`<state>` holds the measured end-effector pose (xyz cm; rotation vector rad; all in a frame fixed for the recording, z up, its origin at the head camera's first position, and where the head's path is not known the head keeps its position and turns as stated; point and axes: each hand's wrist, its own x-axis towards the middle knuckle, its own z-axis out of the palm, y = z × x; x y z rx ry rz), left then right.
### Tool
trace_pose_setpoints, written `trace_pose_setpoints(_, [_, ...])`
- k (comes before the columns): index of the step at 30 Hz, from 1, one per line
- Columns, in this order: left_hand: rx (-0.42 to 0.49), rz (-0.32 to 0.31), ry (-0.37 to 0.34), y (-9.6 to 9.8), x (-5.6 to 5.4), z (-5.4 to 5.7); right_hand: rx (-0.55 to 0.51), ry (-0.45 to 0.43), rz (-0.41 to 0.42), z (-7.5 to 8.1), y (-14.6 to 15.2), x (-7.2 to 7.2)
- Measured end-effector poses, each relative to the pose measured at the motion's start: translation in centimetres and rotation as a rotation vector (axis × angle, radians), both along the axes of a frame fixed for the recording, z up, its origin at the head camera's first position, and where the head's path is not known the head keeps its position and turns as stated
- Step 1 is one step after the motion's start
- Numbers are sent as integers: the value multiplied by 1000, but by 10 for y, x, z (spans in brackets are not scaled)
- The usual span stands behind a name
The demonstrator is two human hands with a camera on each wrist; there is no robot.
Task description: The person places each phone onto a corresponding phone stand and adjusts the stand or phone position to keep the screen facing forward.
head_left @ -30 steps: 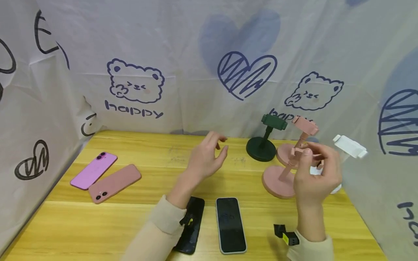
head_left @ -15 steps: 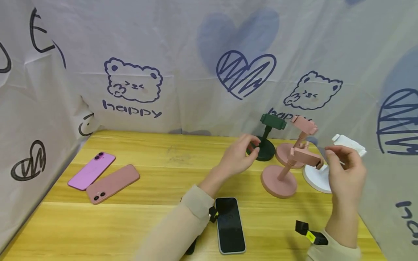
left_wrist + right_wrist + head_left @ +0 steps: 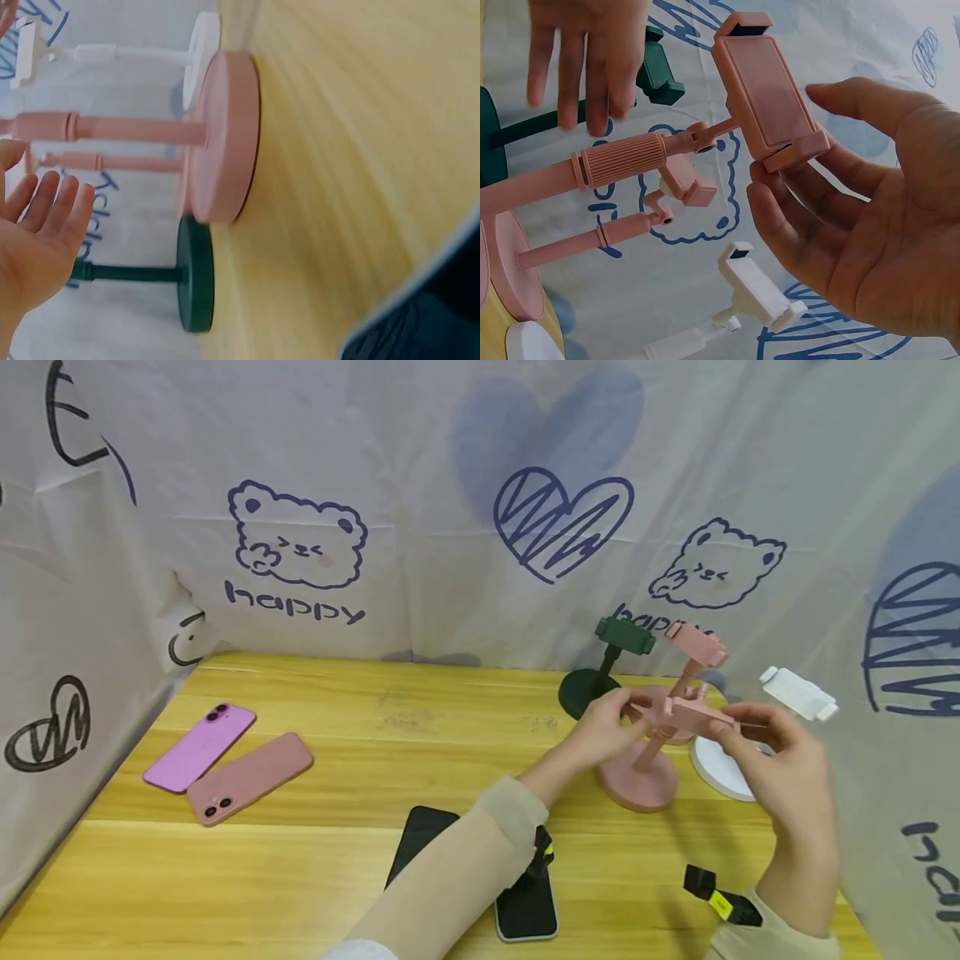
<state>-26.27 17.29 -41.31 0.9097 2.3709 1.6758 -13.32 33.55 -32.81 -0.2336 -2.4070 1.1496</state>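
A pink phone stand (image 3: pixel 640 779) stands upright on its round base, its tilted clamp (image 3: pixel 766 97) at the top. My right hand (image 3: pixel 787 768) holds the clamp's right end, fingers behind its lower jaw and thumb along the near edge. On the other side, my left hand (image 3: pixel 600 731) is beside the clamp's left end, with nothing in its grasp; its fingers (image 3: pixel 570 75) look extended in the right wrist view. Behind are a second pink stand (image 3: pixel 696 643), a dark green stand (image 3: pixel 625 635) and a white stand (image 3: pixel 798 693).
On the wooden table (image 3: pixel 300 877), a purple phone (image 3: pixel 201 747) and a pink phone (image 3: pixel 251 778) lie overlapping at left. A black phone (image 3: pixel 420 839) and a pale-edged phone (image 3: pixel 527 910) are partly under the left sleeve (image 3: pixel 457 877). Printed cloth (image 3: pixel 427 593) hangs behind.
My left hand has moved right, past the green stand, to the front pink stand's clamp. My right hand moved right off the clamp's middle, then came in on its right end.
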Motion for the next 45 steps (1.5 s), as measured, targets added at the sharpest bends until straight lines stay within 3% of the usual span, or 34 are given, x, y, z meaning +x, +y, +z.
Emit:
trace_pose_setpoints(4, [28,-13,-45,8,4,-2,-12,15,9,-2,-5,-1])
trace_pose_setpoints(7, [3,20,-54,12,9,1,-24,33,12,-3,-10,-3])
trace_pose_setpoints(12, [-29,87,-16,12,13,2,-8,34,6,-3,-17,-4])
trace_pose_setpoints(17, [-28,97,32,7,13,3,-4,30,-14,-2,-25,-5])
trace_pose_setpoints(21, [-42,103,58,0,13,6,9,76,-10,-3,-36,-9])
trace_pose_setpoints(27, [-49,129,80,-20,8,6,57,155,41,-6,-55,-19])
trace_pose_setpoints(37, [-48,185,157,-62,-4,5,28,234,150,-13,-87,-37])
trace_pose_setpoints(42, [-63,207,144,-90,-12,6,83,248,191,-16,-103,-50])
trace_pose_setpoints(45, [-69,238,171,-106,-19,6,118,241,231,-14,-114,-59])
